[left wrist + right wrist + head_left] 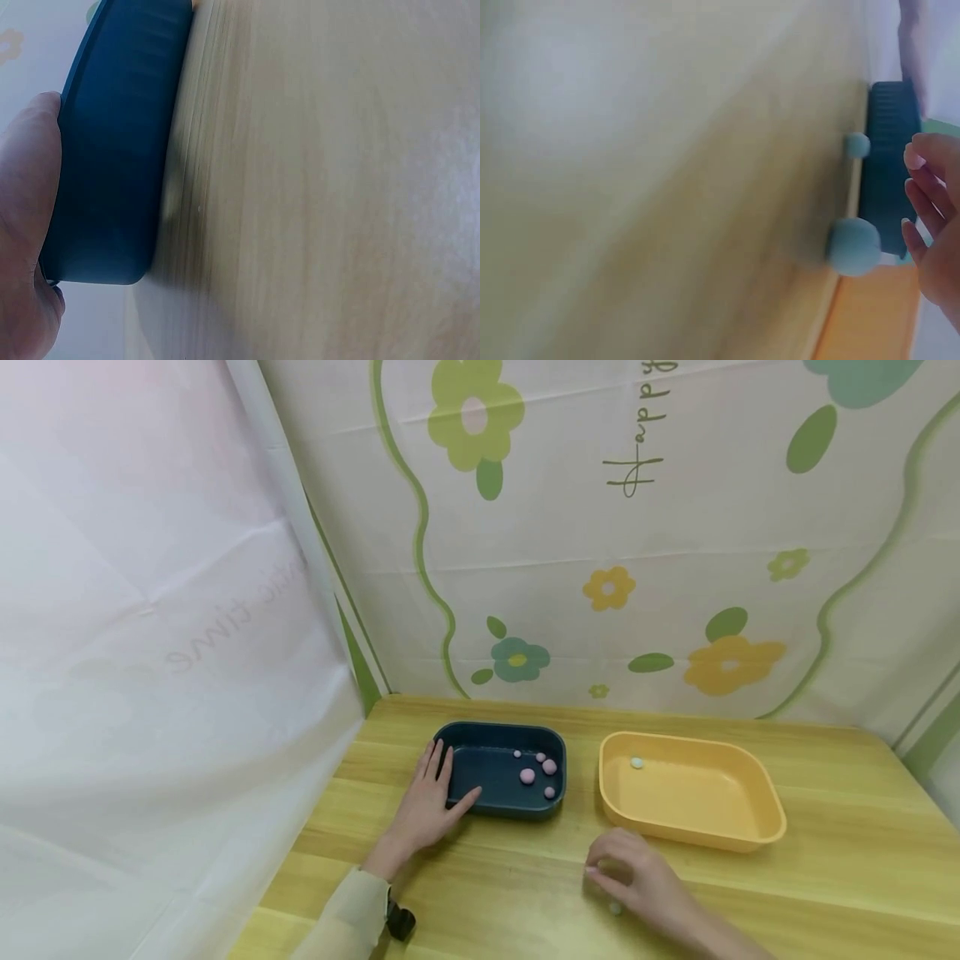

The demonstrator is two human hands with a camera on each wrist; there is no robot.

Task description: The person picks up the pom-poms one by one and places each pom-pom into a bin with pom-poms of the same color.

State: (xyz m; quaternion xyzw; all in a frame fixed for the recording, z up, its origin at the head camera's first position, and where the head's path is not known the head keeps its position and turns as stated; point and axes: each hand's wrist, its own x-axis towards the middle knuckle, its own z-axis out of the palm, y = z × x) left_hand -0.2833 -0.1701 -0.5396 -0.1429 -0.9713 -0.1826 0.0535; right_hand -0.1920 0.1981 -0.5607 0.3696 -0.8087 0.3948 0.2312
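Note:
My left hand rests on the left end of a dark blue tray, fingers over the rim and thumb along its near side. Several pink balls of different sizes lie inside the tray, toward its right. My right hand is above the table, thumb and index fingertips drawn together. A pale pinkish spot shows at those tips; I cannot tell whether it is a small ball or a nail. Two pale blue balls, a larger one and a smaller one, lie on the table near that hand.
To the right of the blue tray stands a yellow tray with one pale blue-green ball in it. Both trays are on a wooden table. A flower-printed white cloth hangs behind, and another white sheet at the left.

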